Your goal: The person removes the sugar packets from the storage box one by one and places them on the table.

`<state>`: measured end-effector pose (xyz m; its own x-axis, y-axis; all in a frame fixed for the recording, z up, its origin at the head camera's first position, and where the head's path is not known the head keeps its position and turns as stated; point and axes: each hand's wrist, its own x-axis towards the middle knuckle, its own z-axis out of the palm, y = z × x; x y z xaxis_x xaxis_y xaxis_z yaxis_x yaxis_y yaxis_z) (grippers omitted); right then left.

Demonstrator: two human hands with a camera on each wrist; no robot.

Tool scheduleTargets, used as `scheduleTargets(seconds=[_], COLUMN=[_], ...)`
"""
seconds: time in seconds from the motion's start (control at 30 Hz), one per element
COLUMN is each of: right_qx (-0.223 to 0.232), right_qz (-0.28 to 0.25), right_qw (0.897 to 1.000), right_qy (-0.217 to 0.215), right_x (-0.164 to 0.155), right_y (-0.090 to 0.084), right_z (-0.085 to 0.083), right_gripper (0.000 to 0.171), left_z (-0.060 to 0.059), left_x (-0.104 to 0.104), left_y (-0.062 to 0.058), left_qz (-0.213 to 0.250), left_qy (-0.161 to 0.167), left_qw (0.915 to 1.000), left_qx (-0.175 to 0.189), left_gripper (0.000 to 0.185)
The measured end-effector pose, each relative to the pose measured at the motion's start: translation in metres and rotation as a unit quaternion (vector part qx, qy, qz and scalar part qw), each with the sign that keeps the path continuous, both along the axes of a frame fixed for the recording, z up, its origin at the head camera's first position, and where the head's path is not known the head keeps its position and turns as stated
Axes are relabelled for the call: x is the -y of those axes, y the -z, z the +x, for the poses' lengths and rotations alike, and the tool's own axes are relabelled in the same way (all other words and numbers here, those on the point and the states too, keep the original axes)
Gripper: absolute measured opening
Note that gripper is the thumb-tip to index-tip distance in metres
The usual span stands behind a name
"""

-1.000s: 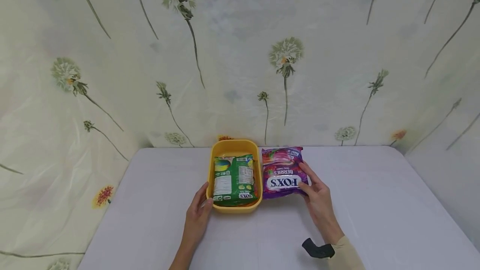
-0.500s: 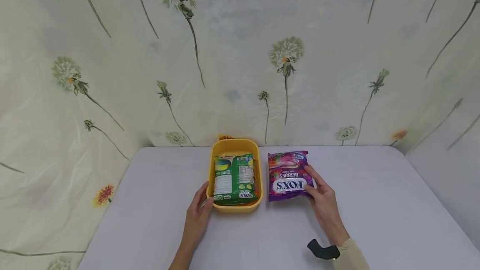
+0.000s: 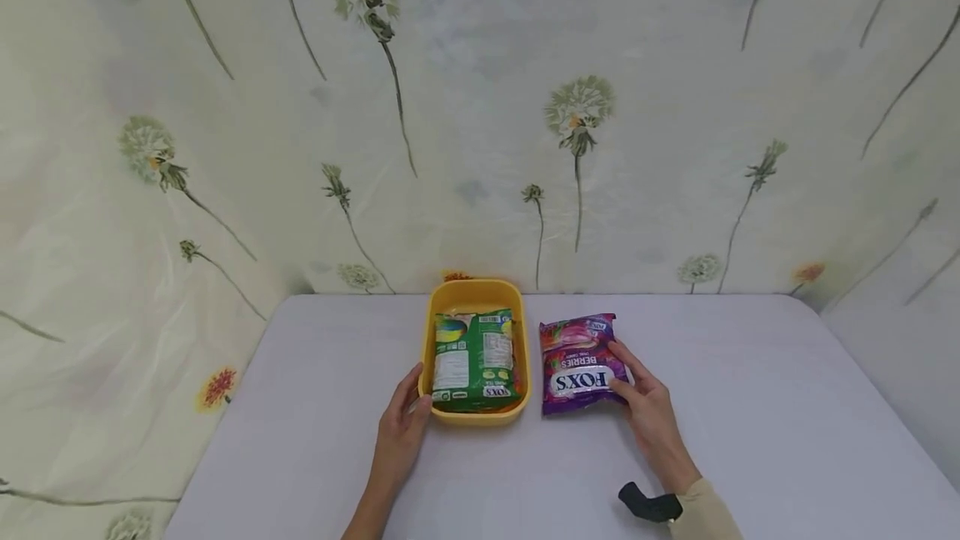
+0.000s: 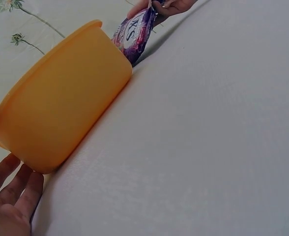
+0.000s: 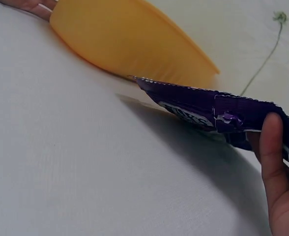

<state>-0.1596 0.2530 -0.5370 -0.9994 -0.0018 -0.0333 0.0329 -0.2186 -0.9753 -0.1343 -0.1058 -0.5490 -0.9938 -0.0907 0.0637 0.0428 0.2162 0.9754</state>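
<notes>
Head view showed, nearest the person, a black wrist strap [image 3: 649, 503] at the cuff of a beige sleeve [image 3: 701, 513], and beyond it the right hand [image 3: 651, 417] gripping the purple candy bag [image 3: 583, 364] by its right edge, thumb on top and fingers beneath. The right wrist view confirmed that pinch and showed the bag's free left end lifted slightly off the grey table [image 3: 750, 407], a shadow under it. Across from it the left hand [image 3: 401, 432] rested against the near left corner of the yellow tub [image 3: 474, 294], thumb on the rim and fingers loosely straight along the wall, steadying rather than clasping. Inside the tub lay a green packet [image 3: 474, 359], label side up. Compared with a second earlier, the purple bag had drawn away from the tub: then it touched the tub's right wall, now a clear strip of table separated them, and the bag sat a little nearer the person. The tub and green packet had not shifted. Farthest back hung the dandelion-print backdrop [image 3: 480, 107].
</notes>
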Motion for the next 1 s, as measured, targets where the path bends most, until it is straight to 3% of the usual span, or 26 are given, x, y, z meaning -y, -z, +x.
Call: scheduleTargets(seconds=[0.23,0.33,0.73,1.0], right_qx=[0.007,0.014,0.073,0.052], right_qz=[0.041,0.073,0.196,0.3], right_qw=[0.999,0.997,0.977,0.952], right_qy=[0.004,0.012,0.037,0.036], right_x=[0.001,0.001,-0.002,0.0], right_y=[0.001,-0.001,-0.007,-0.005], right_z=[-0.003,-0.004,-0.007,-0.007], right_gripper=[0.056,0.055,0.054,0.054], left_z=[0.011,0.012,0.012,0.013], left_x=[0.001,-0.001,-0.002,-0.003], left_y=[-0.029,-0.036,-0.035,-0.035], left_qz=[0.005,-0.005,-0.003,-0.013], left_qy=[0.016,0.019,0.018,0.014], left_qw=[0.9997,0.9996,0.9996,0.9996], left_qx=[0.019,0.018,0.02,0.02], left_gripper=[0.051,0.052,0.052,0.051])
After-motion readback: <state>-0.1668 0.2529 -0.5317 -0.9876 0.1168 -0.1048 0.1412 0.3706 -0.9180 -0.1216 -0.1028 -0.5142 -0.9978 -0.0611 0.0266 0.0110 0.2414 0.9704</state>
